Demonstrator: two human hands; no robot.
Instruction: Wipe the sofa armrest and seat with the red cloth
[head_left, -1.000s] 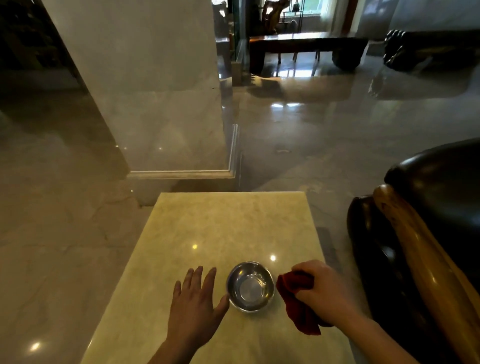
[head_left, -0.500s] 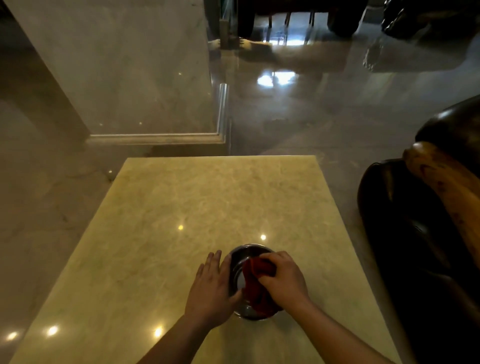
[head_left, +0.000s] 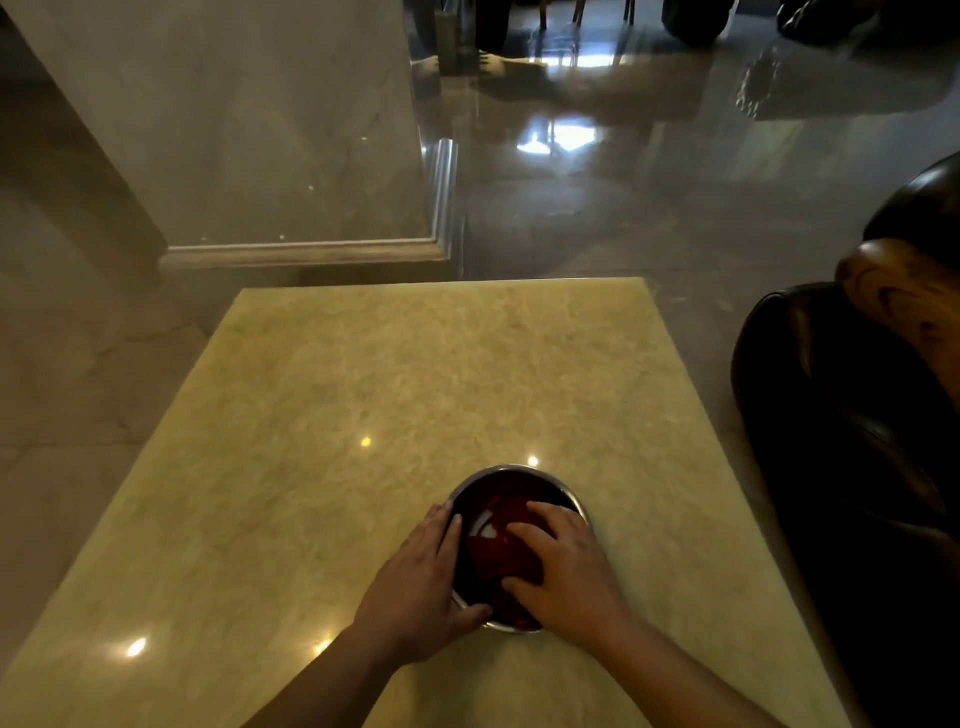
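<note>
The red cloth (head_left: 498, 556) lies bunched inside a small steel bowl (head_left: 511, 475) on the yellowish marble table (head_left: 363, 405). My right hand (head_left: 566, 571) presses down on the cloth inside the bowl, fingers spread over it. Against the bowl's left rim rests my left hand (head_left: 421, 582), cupping and steadying it. The dark leather sofa (head_left: 841, 441) with a glossy wooden armrest (head_left: 904, 306) stands to the right of the table, apart from both hands.
A marble pillar (head_left: 234, 130) with a moulded base rises beyond the table's far edge. Shiny marble floor (head_left: 623, 208) surrounds the table. Dark furniture legs show at the top of the view.
My right hand carried the red cloth from beside the bowl into it and now pushes it down. My left hand moved from the tabletop onto the bowl's left rim.
</note>
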